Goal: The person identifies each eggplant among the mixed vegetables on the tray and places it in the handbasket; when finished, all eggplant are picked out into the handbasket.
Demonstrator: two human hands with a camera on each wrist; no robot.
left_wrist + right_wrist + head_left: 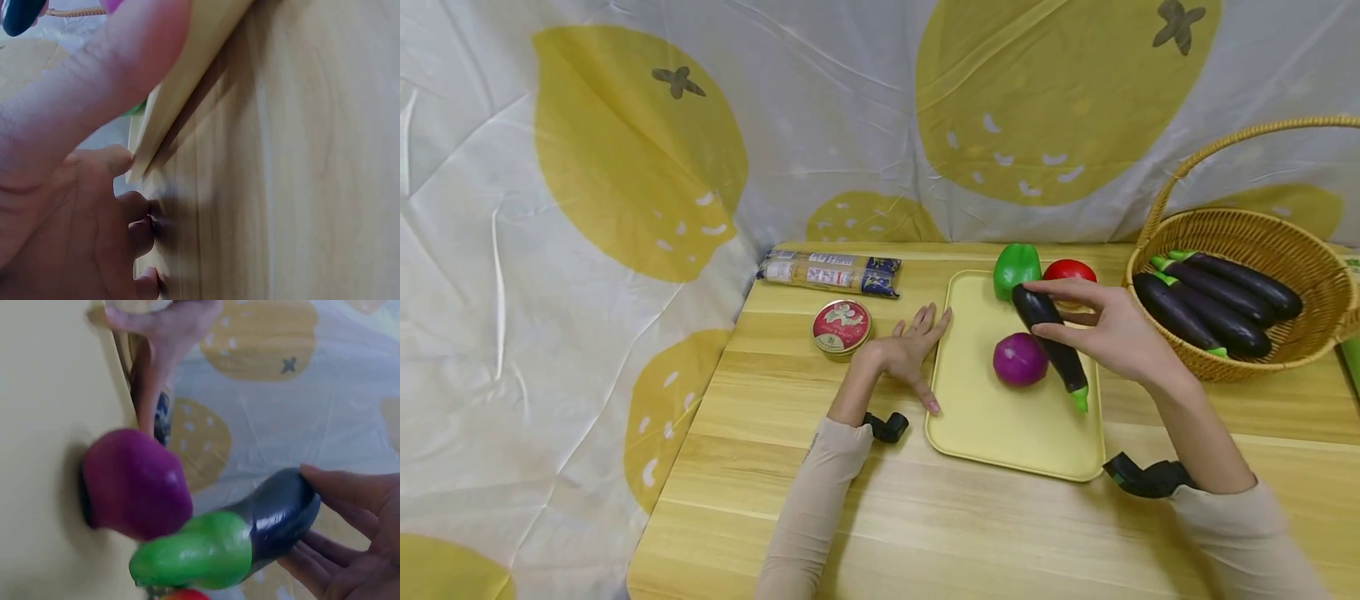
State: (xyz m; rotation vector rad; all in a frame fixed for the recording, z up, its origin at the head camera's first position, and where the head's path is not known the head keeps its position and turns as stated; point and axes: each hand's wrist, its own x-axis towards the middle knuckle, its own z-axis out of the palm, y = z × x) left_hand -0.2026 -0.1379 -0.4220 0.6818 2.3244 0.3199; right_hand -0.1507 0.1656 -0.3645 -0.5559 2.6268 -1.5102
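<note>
My right hand (1116,329) pinches a dark eggplant (1054,346) between thumb and fingers, over the right side of the yellow tray (992,425). Its green stem end points toward the near edge. Beside the eggplant, a purple onion-like round vegetable (1020,360) sits on the tray. A green bell pepper (1017,271) and a red vegetable (1070,270), partly hidden by the hand, lie at the tray's far end. My left hand (910,354) touches the tray's left rim with spread fingers; in the left wrist view its thumb (100,81) lies over the rim.
A wicker basket (1157,229) with a tall handle holds several eggplants (1225,300) on the right. Left of the tray are a round red-lidded tin (842,326) and a long clear packet with blue ends (831,271). A lemon-print cloth (850,108) hangs behind the wooden table (760,400).
</note>
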